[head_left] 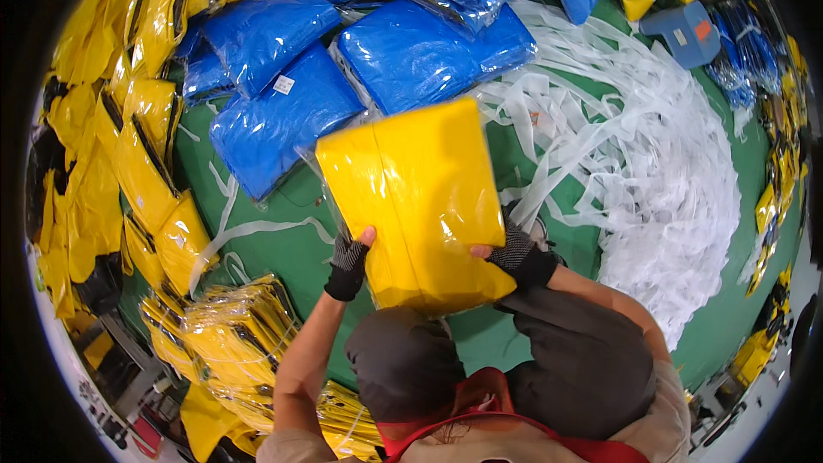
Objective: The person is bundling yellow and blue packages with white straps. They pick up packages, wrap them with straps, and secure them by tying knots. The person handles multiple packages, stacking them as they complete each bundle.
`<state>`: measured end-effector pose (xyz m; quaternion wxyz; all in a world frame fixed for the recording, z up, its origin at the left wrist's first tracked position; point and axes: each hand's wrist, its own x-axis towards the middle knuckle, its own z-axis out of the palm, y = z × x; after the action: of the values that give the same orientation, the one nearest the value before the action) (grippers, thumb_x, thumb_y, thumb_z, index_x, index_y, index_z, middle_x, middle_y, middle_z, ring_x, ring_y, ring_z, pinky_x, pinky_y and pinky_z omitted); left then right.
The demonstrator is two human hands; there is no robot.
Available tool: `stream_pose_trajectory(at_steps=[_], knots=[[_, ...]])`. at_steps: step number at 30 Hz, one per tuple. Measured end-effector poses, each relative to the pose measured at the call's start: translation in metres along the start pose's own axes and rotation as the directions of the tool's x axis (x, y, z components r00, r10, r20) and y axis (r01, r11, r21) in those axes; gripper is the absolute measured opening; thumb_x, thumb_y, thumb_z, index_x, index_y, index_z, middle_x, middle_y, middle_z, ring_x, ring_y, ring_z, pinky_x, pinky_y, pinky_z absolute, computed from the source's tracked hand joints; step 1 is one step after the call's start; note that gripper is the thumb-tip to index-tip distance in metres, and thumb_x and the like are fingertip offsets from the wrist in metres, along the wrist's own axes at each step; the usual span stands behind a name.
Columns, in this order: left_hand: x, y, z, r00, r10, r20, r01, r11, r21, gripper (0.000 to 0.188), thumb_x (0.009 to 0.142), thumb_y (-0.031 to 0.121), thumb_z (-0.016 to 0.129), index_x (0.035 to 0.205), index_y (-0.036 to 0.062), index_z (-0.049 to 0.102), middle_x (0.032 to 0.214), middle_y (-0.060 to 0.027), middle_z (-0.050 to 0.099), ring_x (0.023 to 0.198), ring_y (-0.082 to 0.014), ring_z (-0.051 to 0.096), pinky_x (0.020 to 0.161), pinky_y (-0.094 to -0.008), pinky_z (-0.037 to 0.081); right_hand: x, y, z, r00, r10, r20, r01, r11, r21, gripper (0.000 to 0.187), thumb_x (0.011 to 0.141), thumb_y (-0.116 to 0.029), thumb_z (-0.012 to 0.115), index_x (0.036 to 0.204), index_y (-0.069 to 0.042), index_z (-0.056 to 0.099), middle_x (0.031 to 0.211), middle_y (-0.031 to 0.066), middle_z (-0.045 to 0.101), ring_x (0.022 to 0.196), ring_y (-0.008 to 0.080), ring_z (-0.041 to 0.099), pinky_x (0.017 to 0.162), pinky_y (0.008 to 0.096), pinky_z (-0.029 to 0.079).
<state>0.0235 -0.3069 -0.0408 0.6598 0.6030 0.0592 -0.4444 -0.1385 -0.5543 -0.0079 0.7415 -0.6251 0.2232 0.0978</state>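
- At the far left, yellow sheets (90, 197) are sprawling in glossy heaps, their outer edges fading into darkness.
- Below, a stack of yellow packs (236, 321) is sitting on the green floor (296, 264); the person's left forearm (310, 343) is hiding part of it.
- Farther up, blue packs (283, 124) are overlapping, so I'm not managing to count them.
- The gloved left hand (349, 262) is grasping the large yellow pack (416, 197) by its left edge, fingers hiding underneath.
- That pack is lying flat between both hands, covering whatever is beneath.
- The gloved right hand (519, 255) is grasping its right edge, mostly just the thumb showing on top.
- Rightward, white strips (669, 197) are tangling into a mound.
- At the far right, yellow bundles (767, 214) are blurring past recognition.
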Motion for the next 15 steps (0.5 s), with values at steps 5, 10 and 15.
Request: stream_pose_trajectory(at_steps=[5,10,15], knots=[[-0.02,-0.032,-0.015,0.995,0.101,-0.004,-0.1,0.985,0.137,0.048,0.084,0.021,0.059,0.124,0.002,0.042,0.115,-0.0089,0.054,0.104,-0.0188,0.051,0.09,-0.0326,0.04,-0.004,0.029,0.007,0.992,0.101,0.072,-0.102,0.995,0.003,0.075,0.072,-0.036,0.072,0.128,-0.003,0.033,0.121,0.0125,0.045,0.111,0.0226,0.044,0.093,0.0331,0.036],[-0.022,-0.038,-0.021,0.997,0.038,-0.066,-0.037,0.999,0.004,0.046,0.085,0.02,0.058,0.125,0.0027,0.041,0.114,-0.0077,0.054,0.102,-0.0186,0.051,0.09,-0.0324,0.04,-0.005,0.056,-0.011,0.962,0.153,0.226,-0.08,0.95,-0.303,0.077,0.067,-0.043,0.072,0.124,-0.003,0.038,0.114,0.0183,0.052,0.104,0.0294,0.052,0.086,0.035,0.042],[-0.018,-0.034,-0.035,0.976,-0.076,-0.205,0.036,0.981,-0.192,0.038,0.085,0.02,0.058,0.118,0.0037,0.047,0.109,-0.0059,0.056,0.096,-0.0174,0.053,0.084,-0.0322,0.044,-0.027,-0.009,-0.057,0.643,0.647,0.41,0.031,0.513,-0.858,0.05,0.08,-0.051,0.047,0.096,-0.006,0.064,0.088,0.0198,0.063,0.085,0.0327,0.06,0.077,0.0394,0.045]])
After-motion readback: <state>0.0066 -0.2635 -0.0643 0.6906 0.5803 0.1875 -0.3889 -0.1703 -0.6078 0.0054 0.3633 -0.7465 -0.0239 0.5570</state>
